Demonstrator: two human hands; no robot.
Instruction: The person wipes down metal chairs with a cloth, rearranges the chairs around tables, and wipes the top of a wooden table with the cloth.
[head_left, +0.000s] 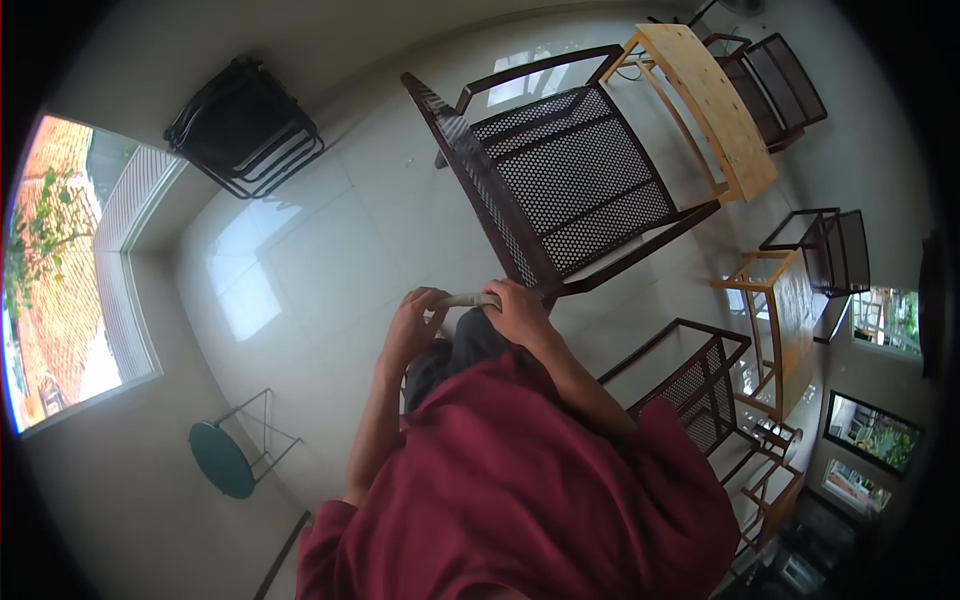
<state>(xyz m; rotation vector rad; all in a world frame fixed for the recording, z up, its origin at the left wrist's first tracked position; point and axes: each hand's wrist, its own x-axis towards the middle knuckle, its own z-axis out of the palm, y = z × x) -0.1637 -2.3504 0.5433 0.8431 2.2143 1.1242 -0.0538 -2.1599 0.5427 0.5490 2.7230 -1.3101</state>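
Between my two hands stretches a pale, thin, rolled or rod-like piece point(466, 300), held in front of my dark trousers. My left hand point(418, 312) has its fingers bent around the left end. At the other end, my right hand point(512, 305) is closed on the same piece. What exactly it is made of cannot be made out. Just beyond my right hand stands a dark brown chair point(580, 180) with a perforated seat.
Wooden tables point(715, 105) point(790, 320) and another dark chair point(690, 395) stand on the right. A green round stool point(222, 460) is at the lower left, and black folded chairs point(240, 125) lean by the wall at the upper left.
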